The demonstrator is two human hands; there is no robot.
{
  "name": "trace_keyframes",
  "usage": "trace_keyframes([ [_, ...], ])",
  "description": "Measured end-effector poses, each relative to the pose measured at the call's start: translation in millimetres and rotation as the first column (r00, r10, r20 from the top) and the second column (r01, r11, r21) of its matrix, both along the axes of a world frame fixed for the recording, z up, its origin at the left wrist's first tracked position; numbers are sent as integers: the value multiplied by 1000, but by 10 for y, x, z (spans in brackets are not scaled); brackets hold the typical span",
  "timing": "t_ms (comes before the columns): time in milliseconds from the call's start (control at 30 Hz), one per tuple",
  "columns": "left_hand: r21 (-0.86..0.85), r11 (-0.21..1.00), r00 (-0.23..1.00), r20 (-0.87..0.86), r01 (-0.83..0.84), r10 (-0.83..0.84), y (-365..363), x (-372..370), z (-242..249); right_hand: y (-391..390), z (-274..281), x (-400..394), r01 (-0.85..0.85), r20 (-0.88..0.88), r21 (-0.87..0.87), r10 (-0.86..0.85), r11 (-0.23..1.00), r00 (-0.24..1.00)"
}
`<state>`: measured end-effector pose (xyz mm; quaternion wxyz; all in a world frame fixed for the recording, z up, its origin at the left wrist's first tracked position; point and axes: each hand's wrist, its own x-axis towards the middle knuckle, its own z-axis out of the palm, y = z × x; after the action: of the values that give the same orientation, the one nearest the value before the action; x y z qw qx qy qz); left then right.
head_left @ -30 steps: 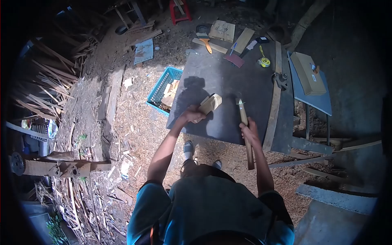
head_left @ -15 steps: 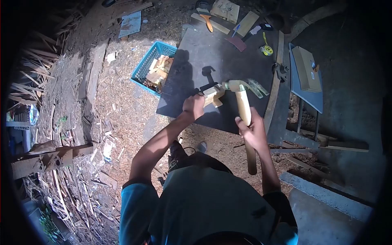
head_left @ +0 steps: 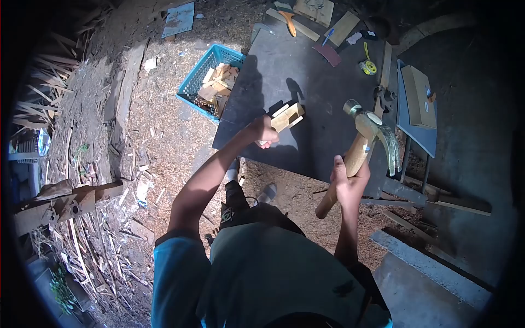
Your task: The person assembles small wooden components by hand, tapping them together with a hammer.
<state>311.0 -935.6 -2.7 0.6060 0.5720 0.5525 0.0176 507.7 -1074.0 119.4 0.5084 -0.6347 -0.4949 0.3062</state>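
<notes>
My left hand (head_left: 264,131) is closed around the near end of a small wooden piece (head_left: 287,117), made of light blocks set together, above the dark tabletop (head_left: 322,87). Its fingers hide that end of the piece. To the right, my right hand (head_left: 350,183) grips the wooden handle of a claw hammer (head_left: 367,127). The hammer is raised, apart from the wood, with its striking face toward the upper left and its claw pointing down to the right.
A teal basket (head_left: 188,90) of wood offcuts stands left of the table. Toward its far end lie a paintbrush (head_left: 288,21), sandpaper (head_left: 327,54) and a tape measure (head_left: 368,66). A cardboard box (head_left: 419,97) sits to the right. Wood shavings cover the floor.
My right hand has swung the hammer right, away from the wooden piece. The piece in my left hand has turned and now shows a different side.
</notes>
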Motion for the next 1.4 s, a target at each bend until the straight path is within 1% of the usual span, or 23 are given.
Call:
trace_keyframes([
  [33,-26,1000,999,40,15,-14,-4,-40,-64,10,139,-37,32,-83,5,-32,999,996],
  [67,196,980,999,19,-35,32,-58,-51,-159,7,89,15,17,-28,35,-16,999,999],
  [133,602,790,991,19,-116,131,-215,-51,-268,-9,-109,125,-15,64,8,15,1000,998],
  [233,864,450,927,-332,226,171,-301,-71,-233,-1,-344,74,-40,208,-127,66,991,976],
  [267,900,363,925,-327,241,195,-300,-90,-361,-2,-540,55,-45,160,-155,70,987,985],
  [300,900,370,928,-318,231,194,-315,-85,-411,-20,-659,75,-100,189,-281,157,955,969],
  [400,910,366,933,-286,193,218,-326,-95,-465,-15,-935,46,-230,-31,-221,229,948,973],
  [500,925,347,937,-248,153,246,-334,-66,-509,91,-420,-48,-142,79,-282,171,949,982],
  [633,925,354,941,-232,136,246,-325,-82,-476,253,-120,-79,-8,34,35,7,999,999],
  [700,917,374,944,-239,141,228,-303,-90,-452,271,-337,-116,-12,16,64,11,998,1000],
  [767,926,344,937,-251,159,242,-284,-98,-440,276,-614,-169,-184,54,-170,196,968,979],
  [800,930,329,938,-252,166,239,-309,-65,-438,339,-681,-148,-230,192,-384,321,894,927],
  [833,913,362,940,-276,190,202,-368,-53,-434,289,-669,-100,-211,116,-315,258,925,959],
  [900,892,396,933,-310,219,182,-284,-72,-429,337,-464,4,-183,245,-168,221,969,944],
  [967,872,441,935,-313,212,170,-297,-76,-390,336,0,-80,-118,138,-196,147,973,979],
  [1033,900,393,940,-283,190,192,-307,-74,-391,338,-185,-231,-45,29,154,41,987,999],
  [1067,906,372,936,-288,200,200,-259,-89,-372,335,-396,-229,-78,105,127,65,989,992],
  [1100,911,357,934,-292,207,204,-245,-90,-362,347,-720,-176,-169,134,-14,169,985,976],
  [1167,899,375,934,-310,226,178,-397,-63,-384,360,-750,-74,-109,320,-382,242,918,916],
  [1233,895,380,926,-325,235,191,-280,-67,-387,346,-576,51,-132,136,-344,189,929,973],
  [1300,873,429,928,-331,234,168,-342,-62,-399,279,-192,-28,-139,33,-74,142,988,989],
  [1367,888,410,935,-303,207,183,-285,-72,-371,229,-170,-235,14,-178,38,-7,999,984],
  [1400,882,423,936,-305,209,174,-278,-74,-368,234,-428,-251,-66,-88,-36,63,997,994],
])
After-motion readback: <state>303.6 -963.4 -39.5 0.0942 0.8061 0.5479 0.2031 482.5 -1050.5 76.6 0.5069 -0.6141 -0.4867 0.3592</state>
